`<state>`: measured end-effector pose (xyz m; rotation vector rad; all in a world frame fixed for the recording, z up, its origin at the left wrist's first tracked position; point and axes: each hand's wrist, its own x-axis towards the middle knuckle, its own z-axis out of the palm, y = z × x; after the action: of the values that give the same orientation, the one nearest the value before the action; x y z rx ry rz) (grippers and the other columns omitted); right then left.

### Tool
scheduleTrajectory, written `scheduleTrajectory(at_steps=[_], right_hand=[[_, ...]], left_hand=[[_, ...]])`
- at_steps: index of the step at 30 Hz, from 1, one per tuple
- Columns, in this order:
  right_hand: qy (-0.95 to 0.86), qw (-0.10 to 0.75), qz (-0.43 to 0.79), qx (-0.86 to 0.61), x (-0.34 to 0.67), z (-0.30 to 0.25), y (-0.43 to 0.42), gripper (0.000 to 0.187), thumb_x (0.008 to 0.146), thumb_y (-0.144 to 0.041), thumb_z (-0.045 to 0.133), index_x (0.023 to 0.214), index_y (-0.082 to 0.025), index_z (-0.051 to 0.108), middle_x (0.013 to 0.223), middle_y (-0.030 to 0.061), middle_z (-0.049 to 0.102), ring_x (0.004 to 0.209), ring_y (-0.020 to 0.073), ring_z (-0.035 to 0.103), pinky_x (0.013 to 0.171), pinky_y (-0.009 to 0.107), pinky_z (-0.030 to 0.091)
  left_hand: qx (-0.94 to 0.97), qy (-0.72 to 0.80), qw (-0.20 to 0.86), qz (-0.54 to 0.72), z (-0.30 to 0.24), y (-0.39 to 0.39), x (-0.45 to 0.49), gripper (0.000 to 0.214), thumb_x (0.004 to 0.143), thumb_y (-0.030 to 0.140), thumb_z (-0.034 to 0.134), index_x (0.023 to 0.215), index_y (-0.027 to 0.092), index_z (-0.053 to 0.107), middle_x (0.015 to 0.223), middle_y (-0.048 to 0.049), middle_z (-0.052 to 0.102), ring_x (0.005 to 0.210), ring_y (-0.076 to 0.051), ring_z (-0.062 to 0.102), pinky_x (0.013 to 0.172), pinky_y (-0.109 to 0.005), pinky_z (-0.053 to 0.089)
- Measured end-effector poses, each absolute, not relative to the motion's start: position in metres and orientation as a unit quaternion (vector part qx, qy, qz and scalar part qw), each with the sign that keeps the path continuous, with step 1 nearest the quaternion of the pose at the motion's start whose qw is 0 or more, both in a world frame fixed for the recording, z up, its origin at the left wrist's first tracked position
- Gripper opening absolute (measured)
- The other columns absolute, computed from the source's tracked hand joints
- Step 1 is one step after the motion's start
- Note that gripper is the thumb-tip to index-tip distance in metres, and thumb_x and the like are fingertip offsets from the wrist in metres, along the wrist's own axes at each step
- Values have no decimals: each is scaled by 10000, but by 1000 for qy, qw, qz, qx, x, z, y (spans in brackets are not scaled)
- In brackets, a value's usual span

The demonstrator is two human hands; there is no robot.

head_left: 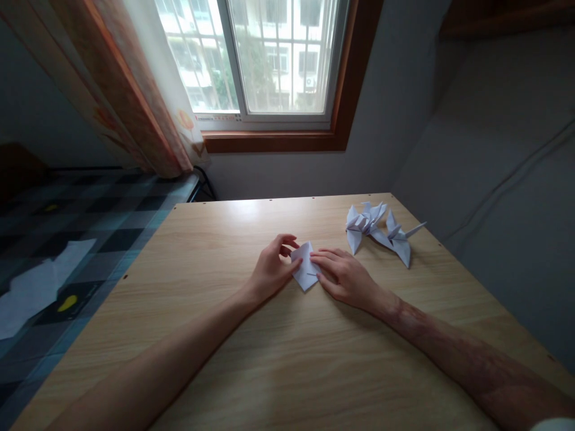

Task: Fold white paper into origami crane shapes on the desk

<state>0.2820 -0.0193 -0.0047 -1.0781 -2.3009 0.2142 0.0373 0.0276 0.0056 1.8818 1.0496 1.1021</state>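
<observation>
A small white piece of folded paper (305, 282) lies on the wooden table in a diamond shape, one corner towards me. My left hand (273, 263) grips its left edge, the thumb on top and the other fingers curled above and behind. On the other side, my right hand (345, 275) has its fingertips on the paper's right part and its thumb at the lower right edge. A short dark line, a fold or slit, shows near that thumb. The fingers partly cover both side corners.
Several white origami cranes (366, 222) sit together at the table's (215, 239) far right. Left of the table is a bed with a checked cover (135, 209), with white paper sheets (36, 290) on it. A window (283, 60) and curtain (121, 78) are beyond.
</observation>
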Motion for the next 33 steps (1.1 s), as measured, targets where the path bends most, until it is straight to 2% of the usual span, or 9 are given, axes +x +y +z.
scheduleTrajectory(at_steps=[4, 7, 10, 13, 16, 20, 23, 28, 33], right_hand=[[-860, 297, 85, -406, 283, -4, -18, 425, 981, -206, 691, 1403, -252, 696, 1443, 110, 733, 1380, 326, 631, 1183, 548, 494], [-860, 298, 80, -406, 283, -4, -18, 402, 988, -210, 687, 1386, -260, 700, 1451, 108, 726, 1385, 329, 628, 1189, 551, 486], [-857, 297, 77, -414, 283, -3, -18, 354, 986, -212, 688, 1338, -246, 711, 1480, 124, 702, 1391, 332, 622, 1192, 548, 485], [-856, 292, 84, -419, 283, -3, -18, 332, 988, -211, 680, 1319, -226, 704, 1492, 132, 692, 1398, 325, 620, 1199, 533, 486], [-855, 291, 87, -421, 283, -4, -18, 392, 985, -206, 677, 1377, -222, 676, 1502, 135, 686, 1405, 323, 615, 1209, 533, 477], [-859, 278, 80, -421, 284, -4, -18, 489, 991, -215, 674, 1478, -235, 634, 1530, 130, 668, 1413, 330, 609, 1211, 542, 468], [-865, 269, 76, -417, 286, -4, -17, 515, 992, -215, 671, 1505, -253, 634, 1548, 120, 660, 1430, 333, 600, 1221, 545, 455], [-871, 253, 85, -413, 288, -3, -17, 530, 1010, -190, 610, 1534, -271, 614, 1600, 95, 623, 1483, 304, 572, 1261, 543, 412], [-871, 237, 83, -422, 288, -5, -18, 542, 1028, -196, 559, 1564, -275, 581, 1636, 78, 590, 1514, 285, 547, 1280, 544, 392]], left_hand=[[775, 395, 267, 414, 5, 29, 36, 125, 904, 209, 716, 1029, 212, 723, 1012, -55, 757, 851, -179, 687, 788, -302, 560], [821, 367, 228, 373, 4, 33, 33, 50, 920, 217, 716, 949, 224, 755, 950, -57, 743, 844, -193, 686, 805, -317, 554], [848, 346, 223, 335, 3, 38, 28, 88, 906, 211, 726, 974, 237, 774, 959, -62, 746, 868, -206, 698, 840, -329, 553], [851, 338, 240, 322, 3, 40, 23, 155, 915, 200, 679, 1047, 230, 754, 1030, -70, 742, 879, -198, 705, 804, -310, 550], [832, 390, 220, 327, 5, 39, 22, 281, 864, 229, 737, 1143, 225, 702, 989, -50, 755, 844, -208, 704, 797, -331, 538], [831, 416, 187, 319, 7, 37, 24, 330, 838, 264, 790, 1145, 244, 670, 911, 5, 773, 756, -193, 693, 900, -383, 515], [845, 389, 161, 328, 5, 37, 24, 315, 845, 236, 783, 1140, 247, 671, 924, 10, 781, 823, -200, 716, 970, -400, 494], [865, 367, 129, 317, 1, 36, 23, 268, 874, 293, 793, 1120, 235, 705, 988, -25, 792, 919, -231, 736, 1006, -423, 512], [867, 378, 110, 307, -4, 30, 24, 328, 919, 316, 770, 1221, 225, 679, 1090, -47, 809, 1007, -245, 759, 1083, -458, 525]])
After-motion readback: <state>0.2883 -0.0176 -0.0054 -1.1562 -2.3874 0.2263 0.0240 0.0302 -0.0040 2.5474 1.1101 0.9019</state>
